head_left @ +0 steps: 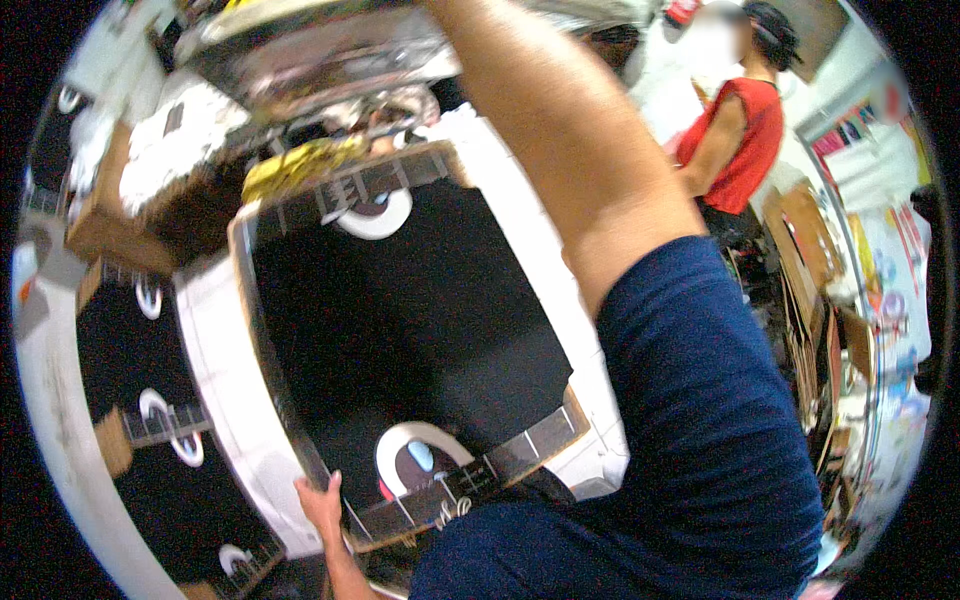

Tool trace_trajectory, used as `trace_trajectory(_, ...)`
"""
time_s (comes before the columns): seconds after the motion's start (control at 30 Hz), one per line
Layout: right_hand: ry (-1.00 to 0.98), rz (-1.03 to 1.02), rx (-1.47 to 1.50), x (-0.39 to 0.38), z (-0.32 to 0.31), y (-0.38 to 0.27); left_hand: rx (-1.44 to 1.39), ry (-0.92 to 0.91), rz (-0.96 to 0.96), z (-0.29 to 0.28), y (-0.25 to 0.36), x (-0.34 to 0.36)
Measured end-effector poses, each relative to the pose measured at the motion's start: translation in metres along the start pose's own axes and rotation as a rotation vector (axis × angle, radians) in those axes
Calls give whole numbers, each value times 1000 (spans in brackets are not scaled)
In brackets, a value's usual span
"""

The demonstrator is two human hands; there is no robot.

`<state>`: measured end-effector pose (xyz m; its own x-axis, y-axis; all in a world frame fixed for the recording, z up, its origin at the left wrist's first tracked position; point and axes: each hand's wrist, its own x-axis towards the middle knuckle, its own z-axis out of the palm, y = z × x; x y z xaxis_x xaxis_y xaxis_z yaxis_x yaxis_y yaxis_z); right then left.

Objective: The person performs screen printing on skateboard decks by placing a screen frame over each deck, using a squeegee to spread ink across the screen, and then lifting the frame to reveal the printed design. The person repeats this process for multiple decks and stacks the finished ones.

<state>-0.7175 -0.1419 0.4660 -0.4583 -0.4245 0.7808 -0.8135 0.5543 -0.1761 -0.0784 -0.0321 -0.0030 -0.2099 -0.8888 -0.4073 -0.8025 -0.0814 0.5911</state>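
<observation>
A large black panel (410, 310) with cartoon-eye shapes and lined strips along its top and bottom lies over a white surface (600, 450) in the middle. My left hand (320, 495) grips its lower left edge, thumb and fingers at the corner. My bare right arm in a navy sleeve stretches up across the right of the view, beside the panel; its hand is out of frame beyond the top edge.
Similar black panels (130, 340) line the left. Behind are a cardboard box (105, 235), white material (170, 150), yellow material (300, 165) and a cluttered ledge. A co-worker in a red top (740, 150) stands upper right, near stacked cardboard (800, 270).
</observation>
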Motion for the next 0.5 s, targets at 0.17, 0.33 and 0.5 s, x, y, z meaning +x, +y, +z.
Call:
trace_trajectory(0.17,-90,41,90,1,0,-7,165,41,89,3,-19,18)
trace_trajectory(0.33,-129,13,114,8,7,-4,226,164,129,0,17,41)
trace_trajectory(0.5,-122,71,164,22,12,-3,402,410,550,21,158,121)
